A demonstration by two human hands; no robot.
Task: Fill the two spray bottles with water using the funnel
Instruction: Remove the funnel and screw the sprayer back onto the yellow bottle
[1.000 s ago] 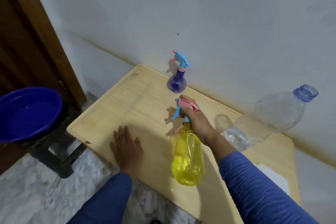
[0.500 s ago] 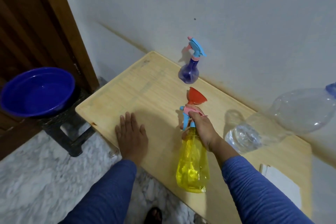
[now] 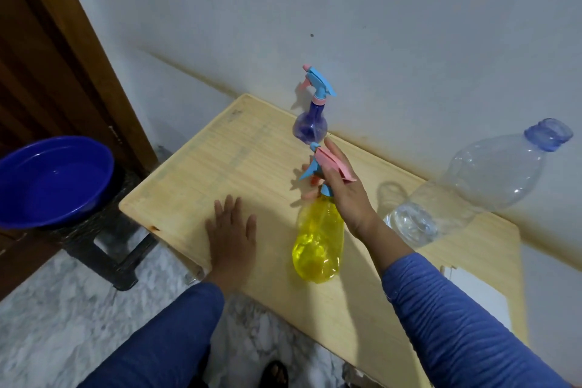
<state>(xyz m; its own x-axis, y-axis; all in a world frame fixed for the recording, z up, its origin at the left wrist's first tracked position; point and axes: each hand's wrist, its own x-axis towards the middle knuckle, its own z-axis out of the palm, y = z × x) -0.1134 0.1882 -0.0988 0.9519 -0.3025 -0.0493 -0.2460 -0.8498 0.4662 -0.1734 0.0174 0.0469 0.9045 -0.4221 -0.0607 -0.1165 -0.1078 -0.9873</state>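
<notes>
Gripping yellow spray bottle [image 3: 318,242] head, right hand [image 3: 345,195]; left hand [image 3: 231,230] flat near table [image 3: 195,173] edge.

No writing, label, brand or number can be read anywhere here: the yellow spray bottle [image 3: 318,239] under the right hand's [image 3: 345,195] fingers is bare plastic, the purple spray bottle [image 3: 310,126] just beyond the fingertips carries no print, and the big clear bottle [image 3: 472,186] off to the right shows no label.
</notes>
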